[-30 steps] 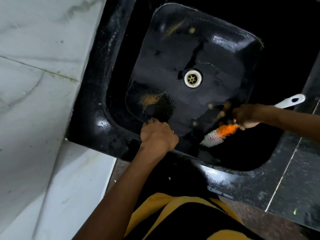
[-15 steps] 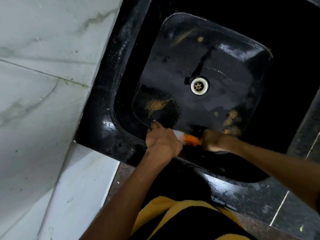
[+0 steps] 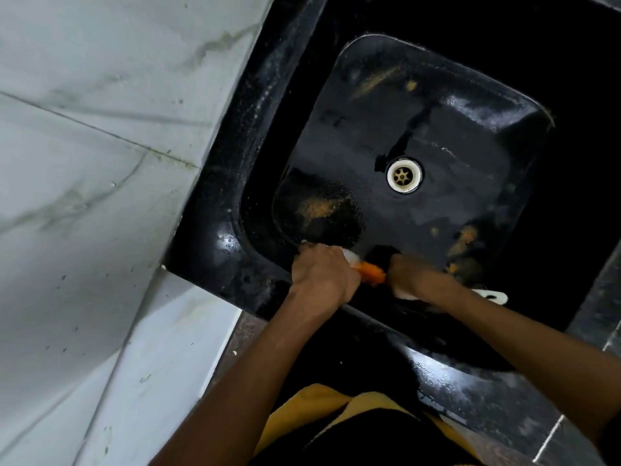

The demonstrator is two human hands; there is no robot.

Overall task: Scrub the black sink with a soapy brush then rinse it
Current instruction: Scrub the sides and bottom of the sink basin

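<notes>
The brush (image 3: pixel 368 271) lies crosswise between both hands against the sink's (image 3: pixel 215 227) near wall, right hand (image 3: pixel 408 275) gripping its handle, left hand (image 3: pixel 322 272) curled over the bristle tip.

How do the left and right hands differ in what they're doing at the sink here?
The left hand is fisted at the sink's near rim, holding no handle; the right hand grips the brush. The left hand covers the white bristle tip; the right hand covers the handle. Both sit at the near wall.
</notes>
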